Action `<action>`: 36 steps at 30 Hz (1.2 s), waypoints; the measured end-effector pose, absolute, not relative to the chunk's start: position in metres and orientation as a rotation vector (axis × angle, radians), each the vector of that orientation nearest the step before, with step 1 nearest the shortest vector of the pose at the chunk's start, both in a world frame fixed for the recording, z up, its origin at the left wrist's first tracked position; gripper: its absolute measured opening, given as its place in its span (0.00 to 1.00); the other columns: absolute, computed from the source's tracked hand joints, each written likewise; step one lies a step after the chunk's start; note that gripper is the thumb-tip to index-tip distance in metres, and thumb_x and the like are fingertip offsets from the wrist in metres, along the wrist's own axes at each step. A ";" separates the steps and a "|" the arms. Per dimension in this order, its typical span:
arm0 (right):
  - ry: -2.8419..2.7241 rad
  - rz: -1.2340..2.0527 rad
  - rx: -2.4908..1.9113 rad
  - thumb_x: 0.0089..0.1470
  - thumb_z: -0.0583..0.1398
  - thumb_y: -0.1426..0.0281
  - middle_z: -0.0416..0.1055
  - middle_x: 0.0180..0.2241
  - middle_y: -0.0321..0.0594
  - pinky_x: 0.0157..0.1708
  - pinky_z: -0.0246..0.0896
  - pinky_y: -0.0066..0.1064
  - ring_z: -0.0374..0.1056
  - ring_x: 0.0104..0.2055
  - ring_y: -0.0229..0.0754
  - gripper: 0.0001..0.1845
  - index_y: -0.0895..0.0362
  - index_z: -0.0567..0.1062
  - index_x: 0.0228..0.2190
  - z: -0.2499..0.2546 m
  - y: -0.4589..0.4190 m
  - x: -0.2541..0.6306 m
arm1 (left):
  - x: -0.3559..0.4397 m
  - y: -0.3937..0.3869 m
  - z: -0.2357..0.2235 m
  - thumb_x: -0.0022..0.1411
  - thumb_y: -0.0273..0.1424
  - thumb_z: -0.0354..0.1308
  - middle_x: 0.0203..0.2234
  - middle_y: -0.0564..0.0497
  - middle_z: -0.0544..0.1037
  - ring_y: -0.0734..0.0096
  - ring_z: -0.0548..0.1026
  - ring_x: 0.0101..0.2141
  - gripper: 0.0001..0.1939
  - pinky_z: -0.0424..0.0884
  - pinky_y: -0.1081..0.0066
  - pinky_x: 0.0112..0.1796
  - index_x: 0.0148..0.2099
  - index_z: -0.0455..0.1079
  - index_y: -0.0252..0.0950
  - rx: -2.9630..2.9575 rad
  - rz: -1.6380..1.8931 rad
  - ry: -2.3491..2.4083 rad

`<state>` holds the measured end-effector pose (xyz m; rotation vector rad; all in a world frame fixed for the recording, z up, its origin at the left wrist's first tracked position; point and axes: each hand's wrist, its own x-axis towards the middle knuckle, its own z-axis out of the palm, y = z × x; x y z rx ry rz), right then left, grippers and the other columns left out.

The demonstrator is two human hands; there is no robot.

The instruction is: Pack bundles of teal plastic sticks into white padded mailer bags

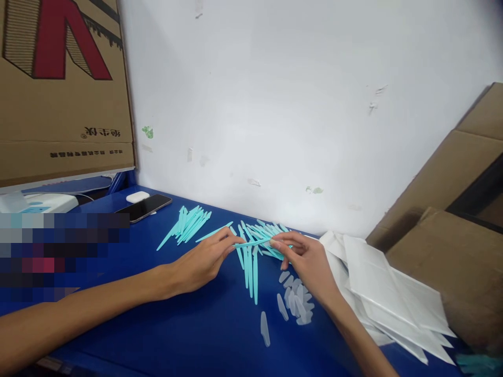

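Observation:
Between my two hands a slim turquoise eyebrow razor (253, 243) is held level. My left hand (206, 262) pinches its left end with thumb and forefinger. At the other end, my right hand (310, 264) is closed on it with the fingertips, which hide the tip. Just beneath lie a few loose turquoise razors (255, 277), pointing toward me. A larger heap of razors (265, 230) sits behind my hands, partly covered by the right one. Clear plastic blade caps (299, 302) are piled below my right hand, with a single cap (265, 329) apart from them.
Another bunch of razors (190, 224) lies left on the blue table (188, 335). Further left are a phone (145, 208) and a white case (138, 197). White packets (393, 293) are stacked at the right, beside a cardboard box (432, 262). A white wall (255, 104) stands behind.

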<state>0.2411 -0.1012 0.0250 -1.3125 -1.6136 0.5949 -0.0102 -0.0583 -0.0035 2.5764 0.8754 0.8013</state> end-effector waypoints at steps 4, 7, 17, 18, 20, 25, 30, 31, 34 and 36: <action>-1.615 0.606 -1.315 0.56 0.62 0.54 0.79 0.29 0.40 0.19 0.56 0.29 0.69 0.19 0.40 0.17 0.55 0.80 0.36 0.025 -0.101 0.240 | -0.010 -0.058 -0.005 0.75 0.33 0.37 0.44 0.46 0.68 0.69 0.69 0.38 0.19 0.68 0.68 0.41 0.60 0.63 0.40 2.578 0.809 0.847; -1.601 0.617 -1.313 0.56 0.62 0.53 0.79 0.27 0.40 0.18 0.55 0.29 0.68 0.19 0.39 0.18 0.55 0.80 0.36 0.025 -0.101 0.240 | -0.011 -0.058 -0.005 0.75 0.33 0.37 0.45 0.46 0.68 0.68 0.69 0.39 0.19 0.68 0.68 0.42 0.60 0.63 0.40 2.565 0.809 0.844; -1.640 0.655 -1.300 0.54 0.65 0.56 0.79 0.29 0.38 0.19 0.59 0.29 0.69 0.20 0.38 0.15 0.54 0.82 0.34 0.020 -0.102 0.235 | -0.010 -0.056 -0.010 0.74 0.30 0.38 0.42 0.47 0.68 0.70 0.67 0.37 0.19 0.66 0.70 0.38 0.61 0.63 0.41 2.597 0.828 0.748; -1.651 0.670 -1.293 0.54 0.65 0.57 0.78 0.28 0.38 0.20 0.60 0.29 0.69 0.19 0.38 0.14 0.54 0.82 0.35 0.019 -0.102 0.234 | -0.010 -0.056 -0.011 0.74 0.30 0.38 0.41 0.47 0.68 0.71 0.67 0.36 0.20 0.66 0.70 0.37 0.61 0.63 0.41 2.610 0.840 0.727; -1.657 0.698 -1.282 0.54 0.64 0.57 0.77 0.24 0.37 0.21 0.62 0.30 0.69 0.19 0.39 0.14 0.54 0.82 0.36 0.016 -0.102 0.232 | -0.010 -0.055 -0.013 0.74 0.29 0.38 0.40 0.47 0.68 0.71 0.67 0.35 0.20 0.66 0.71 0.36 0.62 0.62 0.41 2.640 0.873 0.690; -1.640 0.743 -1.270 0.54 0.65 0.57 0.74 0.19 0.35 0.22 0.63 0.31 0.69 0.19 0.40 0.15 0.55 0.82 0.36 0.011 -0.102 0.231 | -0.010 -0.058 -0.017 0.74 0.30 0.39 0.39 0.48 0.68 0.71 0.67 0.34 0.20 0.66 0.71 0.35 0.64 0.59 0.42 2.633 0.905 0.706; -1.666 0.733 -1.284 0.54 0.64 0.56 0.75 0.21 0.35 0.21 0.61 0.30 0.69 0.19 0.39 0.15 0.55 0.82 0.35 0.008 -0.101 0.229 | -0.012 -0.057 -0.019 0.74 0.29 0.39 0.39 0.48 0.69 0.71 0.67 0.33 0.21 0.66 0.72 0.34 0.65 0.59 0.42 2.637 0.868 0.728; -1.676 0.726 -1.285 0.54 0.64 0.56 0.75 0.22 0.36 0.21 0.61 0.29 0.69 0.19 0.39 0.15 0.54 0.82 0.35 0.008 -0.101 0.229 | -0.011 -0.058 -0.019 0.74 0.29 0.39 0.39 0.47 0.69 0.72 0.67 0.33 0.21 0.66 0.72 0.34 0.65 0.59 0.42 2.641 0.850 0.726; -1.739 0.700 -1.282 0.55 0.63 0.57 0.78 0.26 0.36 0.23 0.64 0.30 0.69 0.19 0.38 0.13 0.53 0.82 0.33 0.010 -0.100 0.230 | -0.008 -0.061 -0.015 0.73 0.30 0.40 0.37 0.47 0.70 0.72 0.68 0.32 0.19 0.66 0.72 0.32 0.59 0.67 0.39 2.632 0.812 0.774; -1.783 0.659 -1.296 0.57 0.62 0.57 0.79 0.29 0.36 0.23 0.65 0.30 0.69 0.19 0.37 0.13 0.52 0.82 0.35 0.012 -0.099 0.233 | -0.005 -0.063 -0.012 0.72 0.31 0.43 0.36 0.48 0.72 0.71 0.69 0.33 0.16 0.66 0.71 0.33 0.51 0.71 0.38 2.618 0.800 0.868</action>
